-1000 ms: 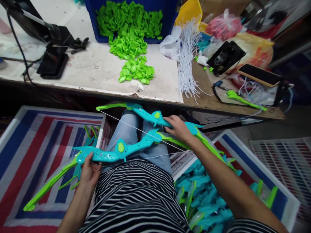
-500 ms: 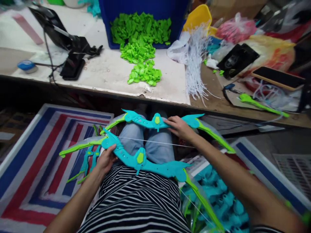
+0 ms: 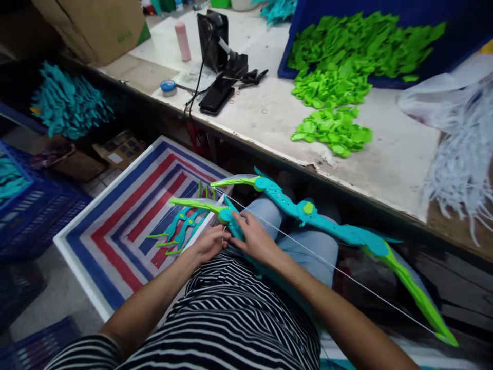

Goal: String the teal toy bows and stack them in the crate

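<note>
A teal and lime-green toy bow (image 3: pixel 227 216) lies against my striped top, largely covered by my arm and hands. My right hand (image 3: pixel 252 237) is closed over its teal body close to the left limb joint. Just beside it, my left hand (image 3: pixel 211 243) has its fingers curled at the bow's lower edge. A second toy bow (image 3: pixel 325 222) of the same kind rests across my knees, its white string running along the near side. Neither hand touches this one.
On my left, a striped-lined tray (image 3: pixel 111 246) holds several bows. The workbench (image 3: pixel 265 128) ahead carries lime-green pieces (image 3: pixel 333 131), a blue bin (image 3: pixel 287 61), a phone (image 3: pixel 217 95) and white strings (image 3: pixel 462 169). Blue crates (image 3: pixel 42 216) stand at far left.
The view has swung left. My right hand has left the far bow and come over to the near bow's left end, beside my left hand. The far bow stays across my knees.
</note>
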`<state>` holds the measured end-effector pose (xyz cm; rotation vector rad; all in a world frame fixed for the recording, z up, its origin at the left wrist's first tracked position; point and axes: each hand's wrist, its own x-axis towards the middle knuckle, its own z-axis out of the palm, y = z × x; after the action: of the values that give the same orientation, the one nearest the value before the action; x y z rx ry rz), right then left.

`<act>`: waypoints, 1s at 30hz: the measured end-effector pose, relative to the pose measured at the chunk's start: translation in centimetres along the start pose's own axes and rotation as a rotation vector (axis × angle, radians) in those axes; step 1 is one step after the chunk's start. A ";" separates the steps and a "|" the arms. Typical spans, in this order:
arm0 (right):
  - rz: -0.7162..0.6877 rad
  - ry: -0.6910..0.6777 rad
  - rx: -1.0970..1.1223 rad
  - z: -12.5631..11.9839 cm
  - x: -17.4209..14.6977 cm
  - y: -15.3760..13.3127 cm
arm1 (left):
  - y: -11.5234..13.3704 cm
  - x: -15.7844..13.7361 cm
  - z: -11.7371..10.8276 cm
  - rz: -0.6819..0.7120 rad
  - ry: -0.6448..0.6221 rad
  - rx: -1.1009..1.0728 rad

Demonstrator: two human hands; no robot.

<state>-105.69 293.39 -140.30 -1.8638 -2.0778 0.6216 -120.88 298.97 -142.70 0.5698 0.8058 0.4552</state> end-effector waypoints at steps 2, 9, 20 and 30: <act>0.050 -0.009 0.020 1.0 -0.2 1.2 | -0.8 -0.4 -1.4 -0.026 -0.005 0.050; -0.030 0.134 -0.110 1.6 -3.2 3.1 | -3.2 -1.1 -3.0 0.261 0.025 0.532; -0.280 0.275 0.099 1.5 2.8 0.9 | -2.0 -2.2 -0.2 0.138 -0.033 -0.101; -0.178 0.121 0.129 2.8 8.8 -0.5 | -1.5 -2.7 -0.3 0.073 0.179 -0.396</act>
<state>-108.56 301.74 -143.12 -1.5851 -2.0455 0.5694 -122.49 296.35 -142.42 0.1917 0.8391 0.7208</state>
